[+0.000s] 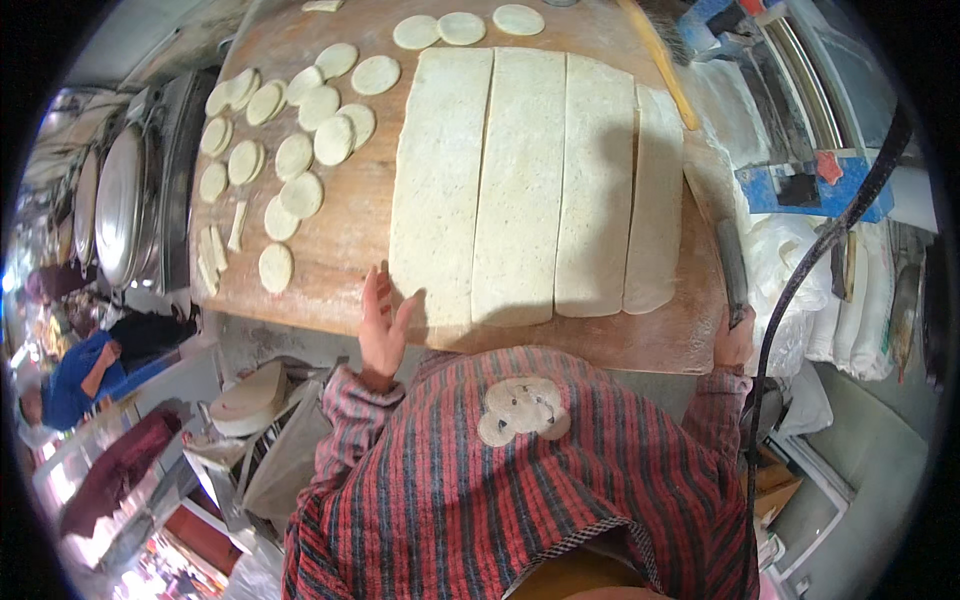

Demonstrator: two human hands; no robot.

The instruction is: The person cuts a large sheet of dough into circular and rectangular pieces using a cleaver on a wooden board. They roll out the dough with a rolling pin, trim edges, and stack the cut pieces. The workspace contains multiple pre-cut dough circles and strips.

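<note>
Currently, left hand (383, 330): free, holding nothing; fingers spread and pointing far, at the near-left corner of the dough sheet (520, 180). Thumb overlaps the dough's edge in this view; actual contact, cannot tell.
Right hand (734, 340): closed round the near end of a dark knife-like tool (733, 265), at the near-right corner of the board. Tool points far, along the board's right edge; exact type unclear.
Sheet position: middle to right of the wooden board (340, 245), flat, near edge close to the person's front.
Cuts: three, running near to far; four strips side by side, rightmost one narrowest. Shadow falls over the right-hand strips.
Dough rounds (334, 140): scattered on the left part of the board, many overlapping; three more just beyond the sheet's far edge.
Dough scraps (237, 228): short sticks, near-left part of the board, left of the rounds.
Wooden rod (663, 70): slanting, far right, beyond the rightmost strip.
Right of board: clear plastic bags (785, 265), a blue-framed machine (860, 190), a black cable (815, 245) crossing in front.
Clothing: red-and-black striped smock (590, 450) with bear-shaped patch (523, 410).
Left background: round metal pans (122, 205); another person in blue (80, 370).
</note>
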